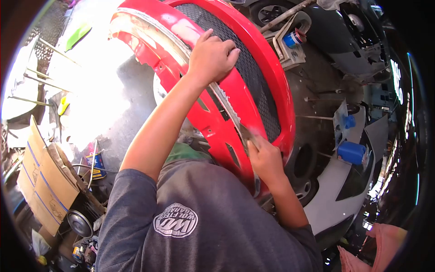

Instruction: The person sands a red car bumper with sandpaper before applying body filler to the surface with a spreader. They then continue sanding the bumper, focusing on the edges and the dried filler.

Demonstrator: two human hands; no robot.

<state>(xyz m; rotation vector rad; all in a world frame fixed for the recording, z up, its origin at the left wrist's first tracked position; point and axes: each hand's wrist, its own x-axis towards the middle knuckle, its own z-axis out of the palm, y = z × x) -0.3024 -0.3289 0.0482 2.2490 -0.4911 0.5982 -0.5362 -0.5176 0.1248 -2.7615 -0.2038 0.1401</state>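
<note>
A red car bumper (281, 97) with a black mesh grille (247, 61) lies across the front of my body. A pale, rough strip (225, 100) runs along its middle edge. My left hand (214, 56) rests on the bumper's upper part, its fingers bent over the red surface beside the mesh. Lower on the strip, my right hand (264, 158) grips a thin, flat tool (246, 133) that lies against the edge. The tool is partly hidden by the fingers and blurred.
Brown cardboard (47, 181) stands at the left, near a blue can (95, 165). A blue-labelled can (293, 39) is on a stand at the upper right. At the right, a blue container (351, 153) sits by a grey car body part (328, 190).
</note>
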